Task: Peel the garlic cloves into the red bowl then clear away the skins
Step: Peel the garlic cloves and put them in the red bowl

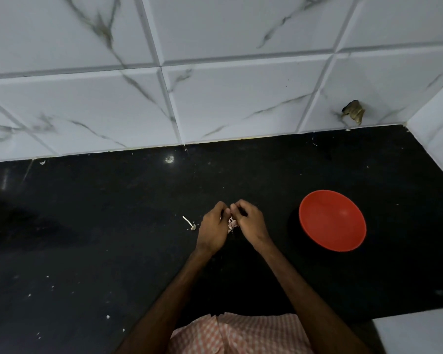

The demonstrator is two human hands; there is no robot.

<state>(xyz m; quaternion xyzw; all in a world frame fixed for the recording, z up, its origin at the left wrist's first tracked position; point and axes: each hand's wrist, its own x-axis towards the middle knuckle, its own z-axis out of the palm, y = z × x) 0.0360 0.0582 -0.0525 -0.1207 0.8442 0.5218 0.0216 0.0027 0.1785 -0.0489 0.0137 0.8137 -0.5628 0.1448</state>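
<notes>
Both my left hand [212, 231] and right hand [250, 223] have fingers clamped on the garlic [231, 224] over the counter [113, 226]; advise peeling slowly, then dropping the clove rightward into the red bowl [332, 221].

Bowl [332, 221] on counter [87, 226], right of hands [232, 222].

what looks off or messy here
A broken hole gapes in the wall tile above the counter's back right corner. A stem piece and pale skin flecks litter the black counter left of the hands.
</notes>
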